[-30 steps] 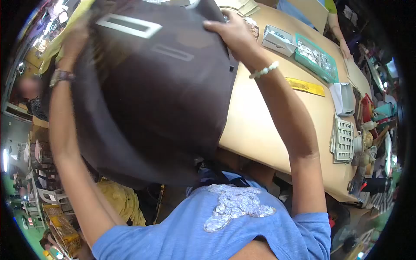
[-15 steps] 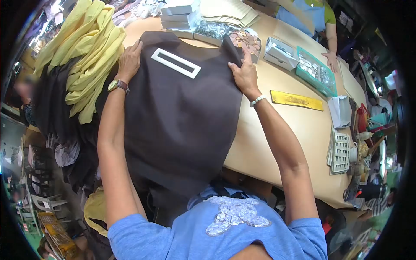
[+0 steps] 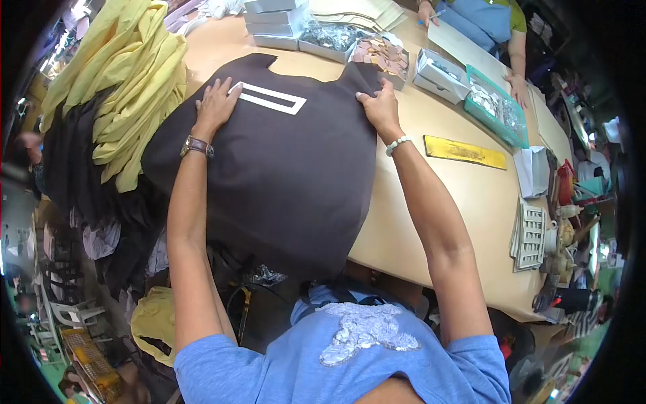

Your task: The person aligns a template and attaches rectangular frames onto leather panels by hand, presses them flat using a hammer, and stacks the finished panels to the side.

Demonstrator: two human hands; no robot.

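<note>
A dark garment panel (image 3: 289, 175) with a curved neckline lies across the table, and its lower part reaches the table's front edge. Near its top rests a white rectangular frame (image 3: 297, 108) with a long slot. My left hand (image 3: 217, 109) lies flat on the panel with fingers spread; its fingertips are at the frame's left end, partly covering it. At the panel's upper right corner, my right hand (image 3: 381, 111) pinches the cloth between thumb and fingers.
Yellow cloth (image 3: 134, 87) is heaped at the left. Behind the panel stand white boxes (image 3: 276, 23) and a box of brown pieces (image 3: 380, 57). A green tray (image 3: 498, 111) and a yellow bar (image 3: 464, 151) lie right. Across the table, a co-worker's hand (image 3: 517, 91) rests.
My left hand has moved right, from the panel's left edge onto its surface by the frame. The panel's left side has spread outward, and its lower edge has shifted up.
</note>
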